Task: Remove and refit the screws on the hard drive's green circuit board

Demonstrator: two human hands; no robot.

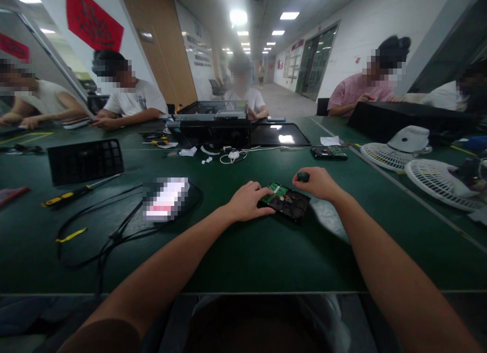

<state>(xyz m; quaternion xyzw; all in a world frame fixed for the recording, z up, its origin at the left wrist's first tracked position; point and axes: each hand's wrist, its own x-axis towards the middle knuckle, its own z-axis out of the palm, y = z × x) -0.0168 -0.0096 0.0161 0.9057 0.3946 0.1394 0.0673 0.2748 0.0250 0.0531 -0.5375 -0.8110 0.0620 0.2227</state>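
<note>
A hard drive point(289, 203) lies on the green table in front of me, its green circuit board and dark metal casing facing up. My left hand point(249, 201) grips its left end, the thumb on the near side and the fingers along the far side. Just beyond the drive's right end, my right hand point(316, 183) is closed around what looks like a screwdriver point(303, 176). Only the rounded dark green end of its handle shows; the shaft is hidden, and I cannot tell whether it touches the drive.
Left of me lie a phone point(166, 199), black cables point(114, 235), a yellow-black screwdriver point(68, 196) and a black panel point(85, 162). Ahead stand an opened computer case point(211, 132) and another drive point(329, 152). White fan parts point(441, 178) lie right. Several people sit around the table.
</note>
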